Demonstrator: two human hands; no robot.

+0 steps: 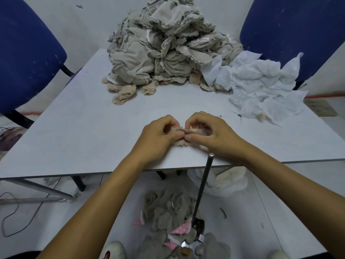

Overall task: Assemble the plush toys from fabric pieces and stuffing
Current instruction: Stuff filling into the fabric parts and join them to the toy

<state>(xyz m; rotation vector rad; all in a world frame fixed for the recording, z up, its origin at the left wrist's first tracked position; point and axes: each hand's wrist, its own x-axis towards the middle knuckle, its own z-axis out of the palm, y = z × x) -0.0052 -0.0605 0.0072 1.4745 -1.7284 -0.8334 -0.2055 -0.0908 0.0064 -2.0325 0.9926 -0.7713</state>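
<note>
A small beige fabric piece (184, 131) lies between both hands near the table's front edge. My left hand (158, 135) grips its left end with curled fingers and thumb. My right hand (207, 133) pinches its right end, thumb underneath. Much of the piece is hidden inside my hands. A tall heap of grey-beige fabric skins (160, 47) stands at the back of the grey table (84, 128). A pile of thin white fabric (261, 83) lies at the back right.
A dark metal rod (202, 186) stands upright below the table's front edge, beside my right forearm. Grey plush pieces with pink dotted parts (173, 221) lie on the floor. Two blue chairs (24, 53) flank the table. A white bag (220, 182) sits under it.
</note>
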